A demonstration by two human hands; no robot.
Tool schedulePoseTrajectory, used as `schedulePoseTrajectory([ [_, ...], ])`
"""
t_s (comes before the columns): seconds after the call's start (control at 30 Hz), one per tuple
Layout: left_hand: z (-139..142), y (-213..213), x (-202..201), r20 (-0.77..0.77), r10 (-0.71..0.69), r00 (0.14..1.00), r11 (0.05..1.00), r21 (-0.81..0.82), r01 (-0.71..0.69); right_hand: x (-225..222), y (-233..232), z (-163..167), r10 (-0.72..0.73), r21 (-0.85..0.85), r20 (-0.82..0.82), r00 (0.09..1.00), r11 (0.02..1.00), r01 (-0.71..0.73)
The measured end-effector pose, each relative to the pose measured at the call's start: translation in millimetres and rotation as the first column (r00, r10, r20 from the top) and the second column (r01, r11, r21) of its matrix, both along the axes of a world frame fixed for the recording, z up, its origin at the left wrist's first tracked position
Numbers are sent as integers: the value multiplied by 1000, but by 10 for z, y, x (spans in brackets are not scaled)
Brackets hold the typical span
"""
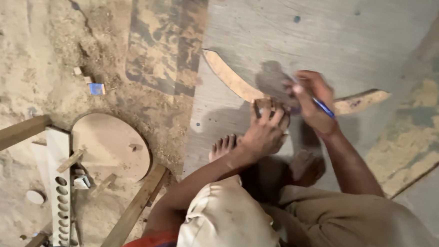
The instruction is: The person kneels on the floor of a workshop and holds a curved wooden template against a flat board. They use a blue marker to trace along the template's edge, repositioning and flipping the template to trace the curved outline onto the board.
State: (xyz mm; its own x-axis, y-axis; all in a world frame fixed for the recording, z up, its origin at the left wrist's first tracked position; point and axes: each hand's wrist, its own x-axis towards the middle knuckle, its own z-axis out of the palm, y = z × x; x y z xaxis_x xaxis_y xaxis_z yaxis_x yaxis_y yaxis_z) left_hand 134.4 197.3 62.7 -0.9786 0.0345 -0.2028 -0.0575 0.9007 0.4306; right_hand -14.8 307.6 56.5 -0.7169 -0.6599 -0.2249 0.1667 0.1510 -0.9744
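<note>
A small brown wooden block (263, 106) is gripped by the left hand (263, 132) and pressed against the large grey plywood sheet (324, 28). Just beside it, a blue pen (324, 107) is pinched in the closed right hand (312, 101). Beyond both, a curved tan wooden strip (229, 78) is laid flat on the sheet.

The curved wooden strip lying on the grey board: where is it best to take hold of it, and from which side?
Take the curved wooden strip at its free upper-left end, coming from above. It lies flat on the grey board; the left hand and right hand cover its middle.
</note>
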Motion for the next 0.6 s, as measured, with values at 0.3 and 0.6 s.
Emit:
schedulePoseTrajectory([
  [0.3, -157, -46, 17, 99, -82, 992, 996, 52, 78, -385, -1929, -217, 426, 140, -312, 850, 905, -402],
  [0.6, -238, -5, 16, 84, -31, 996, 988, 156, 18, -357, -2133, -604, 506, 164, -312, 804, 862, -479],
])
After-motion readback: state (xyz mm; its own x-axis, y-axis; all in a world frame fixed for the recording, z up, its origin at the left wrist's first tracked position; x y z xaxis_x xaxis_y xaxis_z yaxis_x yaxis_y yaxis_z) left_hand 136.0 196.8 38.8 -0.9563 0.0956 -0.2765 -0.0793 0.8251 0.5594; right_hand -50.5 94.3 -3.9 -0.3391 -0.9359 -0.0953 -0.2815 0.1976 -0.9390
